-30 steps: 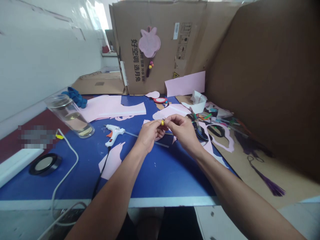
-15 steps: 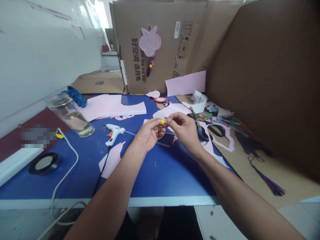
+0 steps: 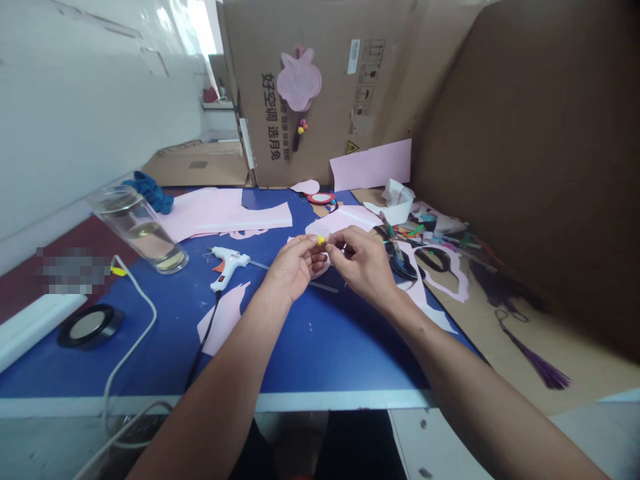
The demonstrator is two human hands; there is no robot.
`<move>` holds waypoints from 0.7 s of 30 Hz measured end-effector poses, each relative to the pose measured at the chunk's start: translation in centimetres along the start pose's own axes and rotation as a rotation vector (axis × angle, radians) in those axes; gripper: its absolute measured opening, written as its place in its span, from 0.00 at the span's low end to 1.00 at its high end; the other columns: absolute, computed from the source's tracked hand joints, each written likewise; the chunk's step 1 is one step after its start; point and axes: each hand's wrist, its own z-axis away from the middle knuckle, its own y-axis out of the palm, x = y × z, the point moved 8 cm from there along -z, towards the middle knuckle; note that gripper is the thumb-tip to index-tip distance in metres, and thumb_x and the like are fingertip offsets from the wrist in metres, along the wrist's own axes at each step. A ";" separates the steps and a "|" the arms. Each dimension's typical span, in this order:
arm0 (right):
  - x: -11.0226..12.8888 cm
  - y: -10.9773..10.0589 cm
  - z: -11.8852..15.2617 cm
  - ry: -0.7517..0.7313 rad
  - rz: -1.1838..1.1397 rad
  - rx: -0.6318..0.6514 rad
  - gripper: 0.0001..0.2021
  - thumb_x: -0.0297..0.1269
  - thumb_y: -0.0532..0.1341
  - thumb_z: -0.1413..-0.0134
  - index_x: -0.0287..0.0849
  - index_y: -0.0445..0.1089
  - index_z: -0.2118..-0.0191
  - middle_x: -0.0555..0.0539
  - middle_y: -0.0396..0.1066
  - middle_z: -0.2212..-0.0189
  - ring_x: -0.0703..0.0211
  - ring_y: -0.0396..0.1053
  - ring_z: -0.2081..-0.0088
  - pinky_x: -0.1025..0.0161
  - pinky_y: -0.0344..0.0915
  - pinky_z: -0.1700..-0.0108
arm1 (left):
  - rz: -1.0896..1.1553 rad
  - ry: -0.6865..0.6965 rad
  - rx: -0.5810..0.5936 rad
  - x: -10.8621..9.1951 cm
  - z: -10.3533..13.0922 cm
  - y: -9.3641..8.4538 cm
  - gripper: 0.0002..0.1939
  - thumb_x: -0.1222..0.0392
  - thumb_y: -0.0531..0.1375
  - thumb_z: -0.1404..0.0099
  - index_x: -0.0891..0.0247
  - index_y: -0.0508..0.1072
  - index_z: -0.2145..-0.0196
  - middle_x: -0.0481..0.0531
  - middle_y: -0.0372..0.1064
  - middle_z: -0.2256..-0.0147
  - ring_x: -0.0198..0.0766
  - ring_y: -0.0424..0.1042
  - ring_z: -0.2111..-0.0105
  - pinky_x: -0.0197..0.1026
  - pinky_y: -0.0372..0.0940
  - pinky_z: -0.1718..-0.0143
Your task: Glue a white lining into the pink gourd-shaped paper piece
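Observation:
Between finger and thumb of my left hand [image 3: 296,268] is a small yellow bead [image 3: 321,241]. My right hand [image 3: 364,261] is pinched right beside the bead, its fingertips closed on something too small to make out. Both hands hover over the blue tabletop [image 3: 320,353]. To the left of my hands lies a white glue gun [image 3: 227,268] with a clear glue stick in its back end. Behind them are pink paper pieces [image 3: 350,219].
A glass of pale liquid [image 3: 155,243] stands at the left, with a roll of black tape [image 3: 90,327] nearer. Scissors [image 3: 403,260] and scraps lie right of my hands. A purple tassel [image 3: 540,363] rests on cardboard. A tall cardboard box [image 3: 390,120] stands behind.
My right hand has shifted slightly left, its fingertips closer to the yellow bead. The bead has moved a little to the left and up with my left fingers.

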 end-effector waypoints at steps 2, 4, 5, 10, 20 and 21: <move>0.0 0.0 0.0 -0.003 0.011 0.005 0.06 0.30 0.63 0.36 0.47 0.75 0.63 0.47 0.77 0.65 0.53 0.73 0.63 0.56 0.67 0.59 | -0.020 0.007 0.010 0.0 0.0 0.0 0.06 0.68 0.68 0.35 0.64 0.74 0.65 0.53 0.78 0.72 0.34 0.75 0.76 0.34 0.69 0.72; 0.0 -0.1 -0.1 -0.008 0.020 0.008 0.05 0.30 0.63 0.36 0.47 0.75 0.63 0.47 0.77 0.65 0.53 0.73 0.63 0.56 0.67 0.58 | -0.035 0.016 0.019 0.0 0.0 0.0 0.07 0.68 0.69 0.35 0.64 0.74 0.65 0.52 0.78 0.72 0.33 0.74 0.76 0.33 0.69 0.72; -0.1 -0.2 -0.1 -0.009 0.024 0.011 0.06 0.30 0.63 0.36 0.48 0.75 0.64 0.47 0.77 0.65 0.53 0.74 0.63 0.56 0.67 0.58 | -0.041 0.021 0.022 -0.1 -0.1 0.0 0.07 0.67 0.69 0.35 0.64 0.74 0.65 0.52 0.78 0.72 0.33 0.74 0.76 0.33 0.69 0.72; 0.0 -0.2 -0.2 -0.030 0.024 0.019 0.06 0.29 0.63 0.36 0.48 0.75 0.64 0.47 0.77 0.65 0.53 0.74 0.63 0.56 0.67 0.58 | -0.066 0.033 0.029 -0.1 0.0 0.1 0.07 0.66 0.69 0.35 0.64 0.74 0.65 0.51 0.77 0.72 0.33 0.74 0.76 0.34 0.69 0.72; 0.2 0.0 -0.1 -0.040 0.021 0.035 0.06 0.29 0.63 0.35 0.48 0.75 0.63 0.47 0.77 0.66 0.53 0.74 0.63 0.56 0.66 0.58 | -0.101 0.048 0.030 -0.2 0.1 0.0 0.06 0.65 0.70 0.35 0.64 0.75 0.65 0.52 0.77 0.72 0.34 0.75 0.76 0.34 0.69 0.73; 0.2 0.0 -0.1 -0.044 0.022 0.035 0.06 0.29 0.63 0.35 0.47 0.75 0.63 0.47 0.77 0.66 0.53 0.74 0.63 0.56 0.66 0.58 | -0.104 0.049 0.031 -0.2 0.1 0.0 0.07 0.65 0.70 0.35 0.64 0.75 0.65 0.52 0.77 0.72 0.34 0.75 0.76 0.34 0.69 0.73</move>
